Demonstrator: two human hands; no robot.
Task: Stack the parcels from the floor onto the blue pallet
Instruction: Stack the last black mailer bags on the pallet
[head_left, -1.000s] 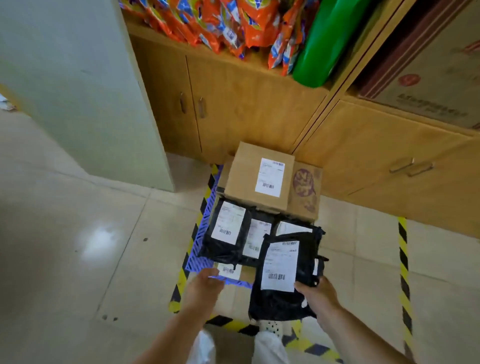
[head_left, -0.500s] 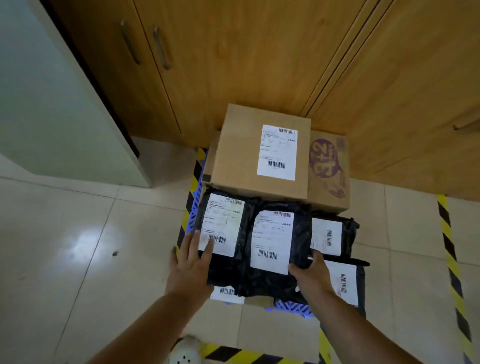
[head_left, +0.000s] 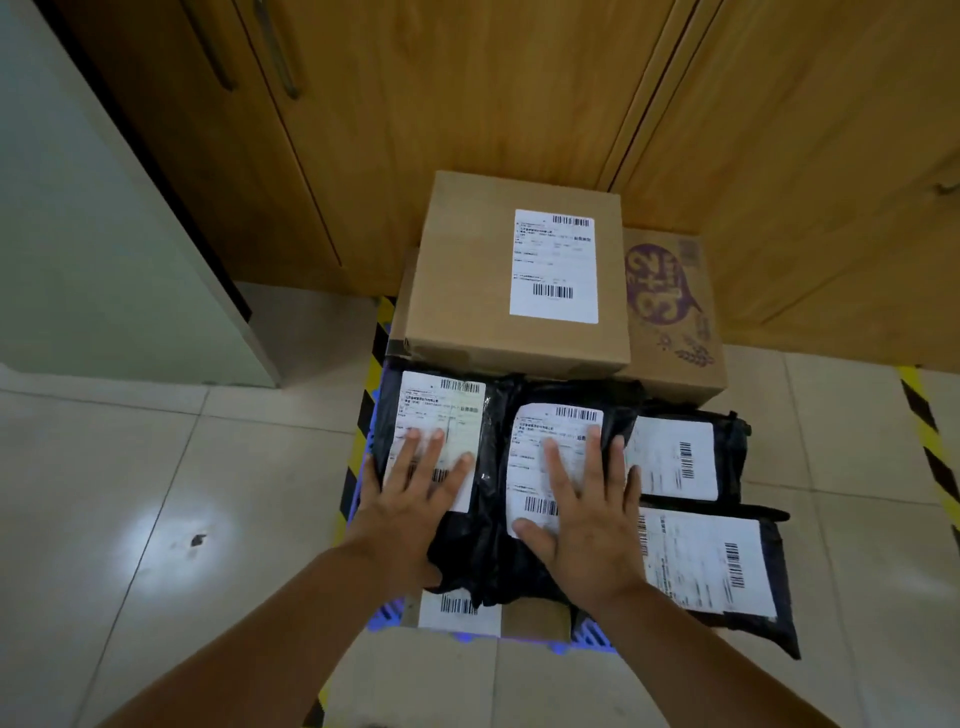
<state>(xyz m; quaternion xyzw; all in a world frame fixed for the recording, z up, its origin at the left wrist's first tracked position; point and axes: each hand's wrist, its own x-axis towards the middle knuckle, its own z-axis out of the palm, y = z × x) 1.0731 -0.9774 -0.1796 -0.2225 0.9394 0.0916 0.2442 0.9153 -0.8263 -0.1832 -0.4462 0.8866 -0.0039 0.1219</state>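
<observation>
Wooden cabinet doors (head_left: 467, 104) are boxing in the far side, with a plain brown cardboard box (head_left: 514, 270) sitting on a purple-printed carton (head_left: 670, 312). Since half a second ago, both hands are lying flat instead of gripping edges. Left hand (head_left: 410, 499) is pressing the left black plastic mailer (head_left: 441, 441), right hand (head_left: 582, 509) the middle black mailer (head_left: 550, 467), fingers spread, holding nothing, all on the blue plastic pallet (head_left: 387, 616).

Dim, warm indoor light. A soft white glare patch sits on the glossy floor (head_left: 171, 530) at lower left. Wide-angle bending curves the cabinet doors (head_left: 467, 104) at the upper edges; label print is blurred.
</observation>
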